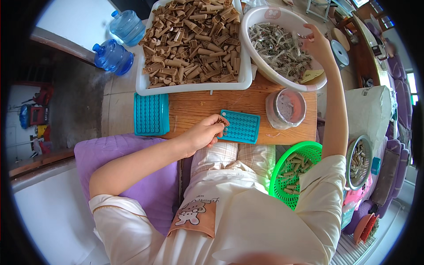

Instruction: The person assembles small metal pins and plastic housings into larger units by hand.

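Note:
My left hand (208,132) is closed on a small brown piece (224,120), which has small dark marks along it. Its fingertips rest at the left edge of a teal tray (243,128) with rows of small round cups. Out to the far right, my right hand (316,44) reaches over a white basin (255,53). Its fingers look apart, above a heap of small clear and silvery parts (279,51) inside. I see nothing held between those fingers, though the tips blend into the heap.
A white tub (194,87) of brown tube-shaped pieces (190,39) stands behind the wooden table (190,104). Stacked teal trays (151,114) sit left, a clear bucket (291,108) right. A green basket (277,181) holds brown pieces beside my lap. Blue water jugs (114,57) stand far left.

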Tool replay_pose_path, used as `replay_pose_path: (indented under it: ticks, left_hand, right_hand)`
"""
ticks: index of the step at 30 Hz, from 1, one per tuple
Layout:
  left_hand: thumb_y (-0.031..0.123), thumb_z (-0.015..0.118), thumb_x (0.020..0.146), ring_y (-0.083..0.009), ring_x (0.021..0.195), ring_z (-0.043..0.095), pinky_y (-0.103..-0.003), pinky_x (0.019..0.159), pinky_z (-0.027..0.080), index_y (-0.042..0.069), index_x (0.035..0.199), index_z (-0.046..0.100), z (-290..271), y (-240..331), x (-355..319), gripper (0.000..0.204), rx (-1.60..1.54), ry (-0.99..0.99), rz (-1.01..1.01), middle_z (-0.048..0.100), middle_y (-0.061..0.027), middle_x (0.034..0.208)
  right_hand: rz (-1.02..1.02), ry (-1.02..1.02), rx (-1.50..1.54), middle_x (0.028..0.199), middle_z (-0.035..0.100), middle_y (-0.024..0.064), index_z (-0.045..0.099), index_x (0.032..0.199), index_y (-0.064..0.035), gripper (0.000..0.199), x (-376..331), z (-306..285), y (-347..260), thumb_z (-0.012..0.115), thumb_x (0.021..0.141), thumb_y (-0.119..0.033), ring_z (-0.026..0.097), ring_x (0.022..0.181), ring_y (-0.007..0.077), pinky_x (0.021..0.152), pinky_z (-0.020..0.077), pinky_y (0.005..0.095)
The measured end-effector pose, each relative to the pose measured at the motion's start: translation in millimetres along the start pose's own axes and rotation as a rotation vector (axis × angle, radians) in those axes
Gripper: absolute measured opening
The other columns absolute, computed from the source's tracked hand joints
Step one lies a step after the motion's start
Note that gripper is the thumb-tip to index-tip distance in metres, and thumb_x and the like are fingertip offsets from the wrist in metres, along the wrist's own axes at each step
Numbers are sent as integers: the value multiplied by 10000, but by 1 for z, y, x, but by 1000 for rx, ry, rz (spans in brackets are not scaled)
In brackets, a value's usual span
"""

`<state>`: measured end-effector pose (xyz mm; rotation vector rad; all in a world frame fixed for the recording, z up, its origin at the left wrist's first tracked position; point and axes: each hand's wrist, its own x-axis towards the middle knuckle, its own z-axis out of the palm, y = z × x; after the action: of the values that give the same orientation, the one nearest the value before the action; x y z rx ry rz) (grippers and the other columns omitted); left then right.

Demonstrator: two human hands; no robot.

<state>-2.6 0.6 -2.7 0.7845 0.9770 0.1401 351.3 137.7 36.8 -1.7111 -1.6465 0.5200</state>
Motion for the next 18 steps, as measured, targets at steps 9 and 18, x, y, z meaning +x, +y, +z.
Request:
replay_pose_path:
  ticks: [9, 18]
  left_hand:
    - [156, 398, 837, -58, 525, 342, -211, 448, 293, 54, 999, 456, 5, -6, -1, 200, 157, -86, 35, 411, -6, 706]
    - [148, 399, 834, -60, 513, 343, -218, 443, 298, 42, 972, 466, 7, -5, -3, 186, 202, -76, 63, 414, -12, 707]
  right_hand:
    - [-139, 135, -260, 821, 600, 66, 533, 1035, -120, 312, -7, -2, 4, 567, 729, -75, 576, 726, 173, 643, 447, 286]
    - [14, -57, 684, 888, 575, 15, 516, 1002, -17, 197, -8, -6, 18, 523, 812, -70, 540, 739, 101, 624, 444, 216]
